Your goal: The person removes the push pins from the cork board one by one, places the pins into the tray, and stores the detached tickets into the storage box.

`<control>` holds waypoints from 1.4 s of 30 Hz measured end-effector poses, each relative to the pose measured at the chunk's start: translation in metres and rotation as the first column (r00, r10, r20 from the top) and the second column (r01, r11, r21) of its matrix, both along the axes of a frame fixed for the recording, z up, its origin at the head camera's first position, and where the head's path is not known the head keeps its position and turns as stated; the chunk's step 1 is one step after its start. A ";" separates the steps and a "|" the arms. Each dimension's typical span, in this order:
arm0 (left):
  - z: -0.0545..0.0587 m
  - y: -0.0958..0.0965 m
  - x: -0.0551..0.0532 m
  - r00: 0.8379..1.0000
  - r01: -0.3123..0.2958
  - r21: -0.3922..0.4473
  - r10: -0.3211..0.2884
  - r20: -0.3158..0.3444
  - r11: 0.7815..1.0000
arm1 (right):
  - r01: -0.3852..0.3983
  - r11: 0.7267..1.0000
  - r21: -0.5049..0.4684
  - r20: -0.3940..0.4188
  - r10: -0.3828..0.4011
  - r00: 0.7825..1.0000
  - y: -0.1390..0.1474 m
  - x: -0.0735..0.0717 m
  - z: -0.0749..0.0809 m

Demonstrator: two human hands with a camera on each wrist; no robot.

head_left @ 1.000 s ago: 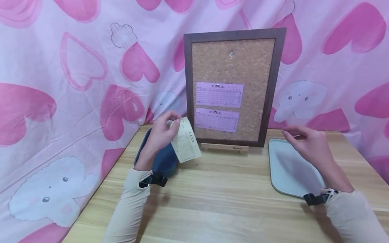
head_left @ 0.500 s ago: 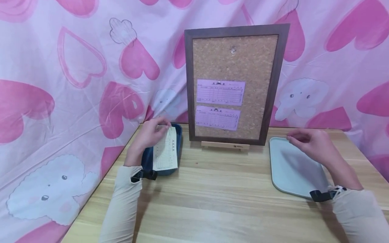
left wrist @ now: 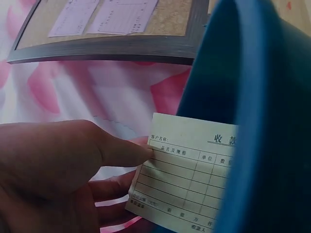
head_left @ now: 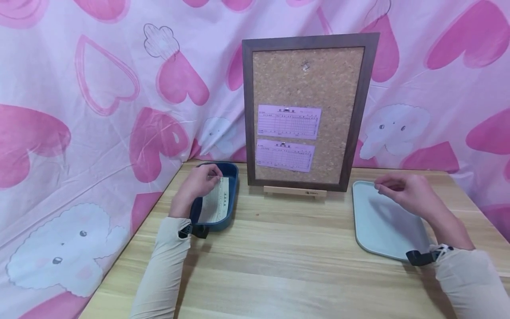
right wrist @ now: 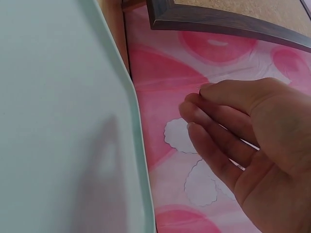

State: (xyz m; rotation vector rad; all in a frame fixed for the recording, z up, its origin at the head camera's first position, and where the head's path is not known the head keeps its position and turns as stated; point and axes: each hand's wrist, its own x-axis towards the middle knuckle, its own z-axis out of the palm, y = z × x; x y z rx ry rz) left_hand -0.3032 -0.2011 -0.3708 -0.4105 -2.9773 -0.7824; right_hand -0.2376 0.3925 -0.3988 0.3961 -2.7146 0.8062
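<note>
My left hand (head_left: 199,182) pinches a pale yellow receipt slip (head_left: 215,204) between thumb and fingers. The slip lies inside the deep blue tray (head_left: 235,190), partly hidden by the hand. In the left wrist view its printed table shows, and the tray wall covers its right end. Above the light green tray (head_left: 368,223) is my right hand (head_left: 410,192), thumb and forefinger pressed together. A fine, pin-like point (right wrist: 198,88) pokes out at those fingertips in the right wrist view; the rest of it is hidden.
A framed cork board (head_left: 307,84) stands on a small wooden easel (head_left: 295,192) at the back. Two purple receipt slips (head_left: 288,122) are fixed to it with small shiny pins, and another shiny pin (head_left: 305,66) sits near the top. Heart-patterned cloth (head_left: 99,146) hangs behind the wooden table (head_left: 287,266).
My left hand has carried the yellow receipt slip left from beside the board and lowered it into the blue tray. The right hand has stayed over the green tray, shifting slightly.
</note>
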 end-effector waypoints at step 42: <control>-0.019 0.006 -0.002 0.991 0.071 -0.046 -0.066 0.114 0.996 | -0.060 0.987 0.151 0.262 0.019 0.965 0.016 -0.011 -0.027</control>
